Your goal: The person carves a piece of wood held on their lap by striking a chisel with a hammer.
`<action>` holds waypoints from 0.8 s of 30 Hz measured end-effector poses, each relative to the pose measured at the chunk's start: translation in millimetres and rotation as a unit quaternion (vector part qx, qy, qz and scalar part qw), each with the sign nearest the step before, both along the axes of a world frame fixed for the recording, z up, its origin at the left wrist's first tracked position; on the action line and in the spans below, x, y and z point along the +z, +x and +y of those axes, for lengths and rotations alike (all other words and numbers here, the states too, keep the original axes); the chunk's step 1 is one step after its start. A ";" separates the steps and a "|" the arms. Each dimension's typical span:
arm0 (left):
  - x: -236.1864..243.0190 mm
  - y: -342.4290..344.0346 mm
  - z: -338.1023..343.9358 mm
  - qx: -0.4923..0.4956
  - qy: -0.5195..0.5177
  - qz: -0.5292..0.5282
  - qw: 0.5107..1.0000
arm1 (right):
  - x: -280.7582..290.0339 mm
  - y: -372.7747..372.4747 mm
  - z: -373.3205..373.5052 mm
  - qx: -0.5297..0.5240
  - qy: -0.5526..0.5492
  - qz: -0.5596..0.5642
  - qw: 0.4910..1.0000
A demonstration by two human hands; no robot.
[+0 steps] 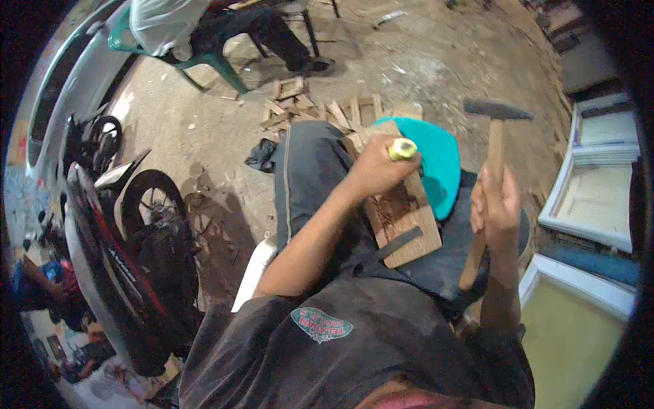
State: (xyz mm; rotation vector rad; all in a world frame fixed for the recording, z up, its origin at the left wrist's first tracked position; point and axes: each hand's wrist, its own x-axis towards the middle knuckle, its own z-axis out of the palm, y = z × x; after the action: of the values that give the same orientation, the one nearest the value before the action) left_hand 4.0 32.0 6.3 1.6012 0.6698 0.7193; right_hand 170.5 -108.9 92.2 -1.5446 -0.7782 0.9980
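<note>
My left hand is closed around a yellow handle, likely a chisel, standing on a wooden board across my lap; the tool's tip is hidden. The board has a dark carved patch and a dark strip lying across its lower end. A turquoise plastic piece lies beside and partly under the board. My right hand, to the right of the board, grips the wooden handle of a hammer, its metal head raised above the fist.
Wood offcuts lie on the dirty floor ahead. A person sits on a green chair at top left. Motorcycles stand at left, beside my white seat. White-framed panels are at right.
</note>
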 end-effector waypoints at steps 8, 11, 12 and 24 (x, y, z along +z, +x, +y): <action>2.8 -11.9 -8.5 0.013 0.030 -0.022 0.999 | -43.8 -14.5 3.4 0.115 -0.098 0.120 0.981; 9.2 -12.7 -11.0 -0.055 0.020 -0.004 0.998 | -43.1 -19.6 3.0 0.085 -0.057 0.107 0.989; 11.8 -11.1 -16.2 -0.061 0.039 -0.018 0.997 | -40.3 -21.3 2.2 0.097 -0.050 0.066 0.992; 10.6 -1.7 -16.4 -0.092 -0.034 -0.012 0.995 | -26.9 -35.3 8.3 0.131 -0.061 0.168 0.975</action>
State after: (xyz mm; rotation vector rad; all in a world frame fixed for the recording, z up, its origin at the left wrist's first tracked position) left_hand 2.3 15.6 16.9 1.5655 0.5166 0.5731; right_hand 135.3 -100.6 65.3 -1.3461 -0.6998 1.4830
